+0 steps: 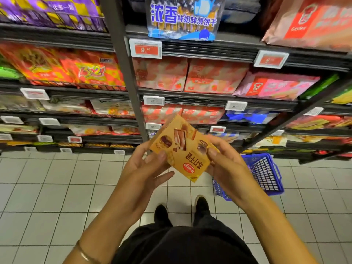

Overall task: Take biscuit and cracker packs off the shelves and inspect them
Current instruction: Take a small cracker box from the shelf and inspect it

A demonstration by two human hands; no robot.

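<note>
So I've got the orange cracker box [182,149] pinched between both hands, left hand [150,166] and right hand [226,161] on opposite sides, long axis tilted diagonally, printing upside down, needs flipping.

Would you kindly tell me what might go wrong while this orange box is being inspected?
1. The left hand and right hand hold the orange box only near its edges, tilted above the tiled floor; a slipped grip would likely drop it.
2. The blue basket stands close to the right shoe; a sideways step might catch it.
</note>
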